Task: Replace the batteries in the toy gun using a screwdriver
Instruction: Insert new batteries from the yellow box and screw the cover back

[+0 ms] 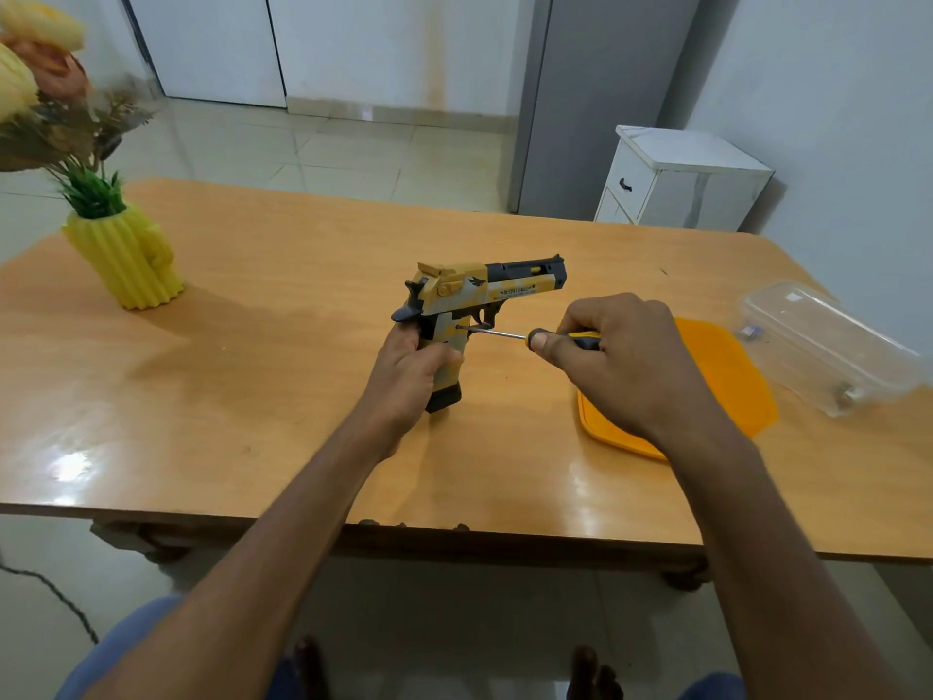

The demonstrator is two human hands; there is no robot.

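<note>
Mid-table, left hand [409, 368] fingers grip the toy gun [477, 300]; right hand [613, 358] fingers pinch the screwdriver [535, 337].

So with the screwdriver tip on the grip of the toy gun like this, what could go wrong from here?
1. The toy gun is held upright by the left hand alone, so pressure from the screwdriver in the right hand could tip or twist it.
2. The tip could slip off the screw toward the left fingers.
3. A freed screw may drop and roll on the table, missing the orange lid.
</note>
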